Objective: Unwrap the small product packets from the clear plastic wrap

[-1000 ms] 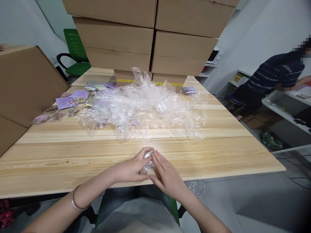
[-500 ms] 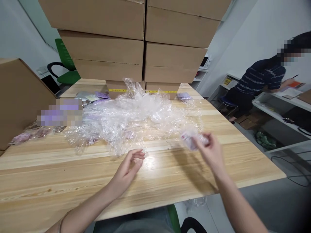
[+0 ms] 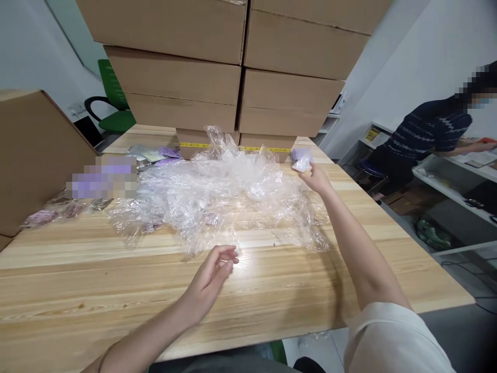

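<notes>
My right hand (image 3: 317, 179) reaches to the far right of the table and holds a small white-and-clear packet (image 3: 302, 164) by its edge. Purple packets (image 3: 298, 154) lie just behind it, partly hidden. My left hand (image 3: 218, 269) rests near the front middle with its fingers loosely bent and apart from the thumb, holding nothing. Just beyond it spreads a heap of crumpled clear plastic film (image 3: 229, 181). A small pinkish packet (image 3: 212, 218) shows through the film.
Stacked cardboard boxes (image 3: 174, 77) rise behind the film. A large carton (image 3: 39, 160) stands at the left, with packets (image 3: 44, 216) beside it. A person (image 3: 427, 127) sits at a white shelf (image 3: 458, 178) on the right. A green chair (image 3: 114, 116) is at the back left.
My right hand has carried the packet forward to the purple packets at the far right. My left hand has stayed nearly in place. The view has shifted slightly.
</notes>
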Motion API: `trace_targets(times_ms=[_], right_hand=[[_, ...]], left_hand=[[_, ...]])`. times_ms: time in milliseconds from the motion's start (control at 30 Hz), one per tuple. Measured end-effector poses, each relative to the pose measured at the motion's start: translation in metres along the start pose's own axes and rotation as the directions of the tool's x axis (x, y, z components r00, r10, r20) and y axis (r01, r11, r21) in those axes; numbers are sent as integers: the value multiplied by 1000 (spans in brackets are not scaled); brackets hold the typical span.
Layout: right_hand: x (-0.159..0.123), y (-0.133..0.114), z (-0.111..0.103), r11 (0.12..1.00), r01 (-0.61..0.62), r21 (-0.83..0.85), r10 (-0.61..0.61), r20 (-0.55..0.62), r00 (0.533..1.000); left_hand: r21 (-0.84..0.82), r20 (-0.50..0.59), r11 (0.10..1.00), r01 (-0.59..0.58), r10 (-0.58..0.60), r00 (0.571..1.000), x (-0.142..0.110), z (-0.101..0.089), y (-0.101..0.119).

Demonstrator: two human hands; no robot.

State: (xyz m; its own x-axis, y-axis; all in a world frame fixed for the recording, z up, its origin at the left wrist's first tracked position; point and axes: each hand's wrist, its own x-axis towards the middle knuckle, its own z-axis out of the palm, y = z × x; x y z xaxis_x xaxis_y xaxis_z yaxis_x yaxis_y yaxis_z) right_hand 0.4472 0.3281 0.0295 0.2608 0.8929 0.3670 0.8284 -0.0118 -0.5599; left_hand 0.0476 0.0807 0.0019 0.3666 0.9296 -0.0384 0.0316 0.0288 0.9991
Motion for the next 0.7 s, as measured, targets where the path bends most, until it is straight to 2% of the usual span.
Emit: trace_targets(times_ms=[167, 300, 400, 500, 567, 600, 667, 700], right_hand=[[-43, -22, 6, 999, 10, -42, -8, 63, 998], [-71, -48, 7, 998, 46, -37, -35, 259, 965], [-77, -64, 6, 992, -1, -130, 46, 338, 940], [-74, -77, -7, 978, -71, -196, 114, 219, 969], [-78, -91, -20, 977, -108, -182, 108, -11, 994], [-85, -100, -26, 988, -84, -133, 63, -158, 985], [-113, -120, -30, 992, 123, 10, -113, -339, 934], [-132, -130, -28, 956, 281, 90, -241, -312, 919]], left_hand=[[94, -7, 996, -11, 12, 1000, 2, 0, 4], [90, -31, 996, -7, 9, 999, 5, 0, 3], [85, -24, 996, 5, -3, 1000, 6, 1, 0], [34, -20, 999, 32, -31, 999, 6, 1, -3], [-15, -25, 999, 50, -51, 998, 7, 1, -4], [-44, -26, 997, 59, -61, 998, 7, 1, -4], [-136, -12, 988, 72, -74, 997, 9, 0, -5], [-208, 0, 976, 67, -69, 998, 10, -1, -5]])
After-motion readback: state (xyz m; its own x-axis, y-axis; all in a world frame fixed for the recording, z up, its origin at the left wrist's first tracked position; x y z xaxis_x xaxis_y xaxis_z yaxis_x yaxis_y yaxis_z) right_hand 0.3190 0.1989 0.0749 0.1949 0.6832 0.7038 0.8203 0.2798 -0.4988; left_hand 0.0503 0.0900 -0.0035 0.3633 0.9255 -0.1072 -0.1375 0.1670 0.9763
